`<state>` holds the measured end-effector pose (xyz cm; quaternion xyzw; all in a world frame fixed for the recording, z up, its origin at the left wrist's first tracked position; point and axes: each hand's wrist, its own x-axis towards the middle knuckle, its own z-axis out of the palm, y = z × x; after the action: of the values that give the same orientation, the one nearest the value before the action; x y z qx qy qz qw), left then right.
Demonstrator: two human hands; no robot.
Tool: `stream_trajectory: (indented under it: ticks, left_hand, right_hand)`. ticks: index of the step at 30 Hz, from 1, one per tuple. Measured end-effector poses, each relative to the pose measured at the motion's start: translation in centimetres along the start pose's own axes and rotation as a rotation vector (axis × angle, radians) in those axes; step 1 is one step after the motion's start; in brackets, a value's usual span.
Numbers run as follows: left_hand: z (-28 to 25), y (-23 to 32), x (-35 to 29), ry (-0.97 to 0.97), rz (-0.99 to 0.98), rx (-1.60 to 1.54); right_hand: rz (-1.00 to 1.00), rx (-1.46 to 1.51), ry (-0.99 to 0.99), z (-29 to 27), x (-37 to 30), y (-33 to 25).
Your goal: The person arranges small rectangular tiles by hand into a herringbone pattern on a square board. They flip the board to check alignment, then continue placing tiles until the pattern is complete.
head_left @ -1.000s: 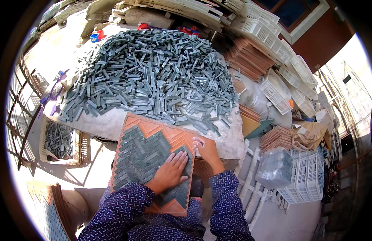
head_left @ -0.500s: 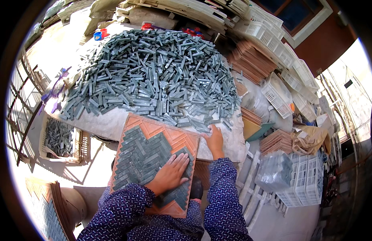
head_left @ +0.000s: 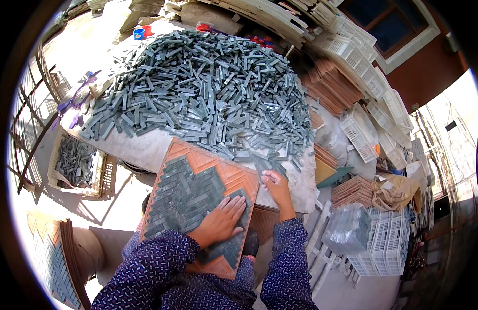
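While the orange tray (head_left: 239, 177) points its long axis away across the near edge of the desk (head_left: 301, 190), leaning right, the left hand (head_left: 221, 221) lies open on it; the right hand (head_left: 278, 190) is curled, contents indeterminable.

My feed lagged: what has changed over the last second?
The right hand went from the tray forward toward the pile, then drew back, fingers curled; whether it holds a strip is unclear. The left hand stayed flat on the laid strips.
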<state>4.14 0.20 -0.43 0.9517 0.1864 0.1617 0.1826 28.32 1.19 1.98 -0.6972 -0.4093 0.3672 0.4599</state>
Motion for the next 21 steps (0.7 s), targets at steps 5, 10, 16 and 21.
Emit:
stream_trajectory:
  ticks: [5, 10, 16, 21]
  left_hand:
    - [0.2, -0.2, 0.0, 0.0, 0.007, 0.001]
    - [0.5, -0.2, -0.3, 0.008, 0.016, -0.004]
    - [0.2, -0.5, -0.9, -0.002, 0.009, 0.004]
    - [0.2, -0.7, -1.1, 0.006, 0.02, 0.002]
  right_hand:
    - [-0.295, -0.43, -0.275, 2.3, -0.6, -3.0]
    - [-0.27, -0.419, -0.331, 3.4, -0.8, -3.3]
    - [-0.019, -0.365, -0.428, 3.7, -1.3, -3.6]
    - [0.004, -0.235, -0.411, 3.5, -1.9, -2.7]
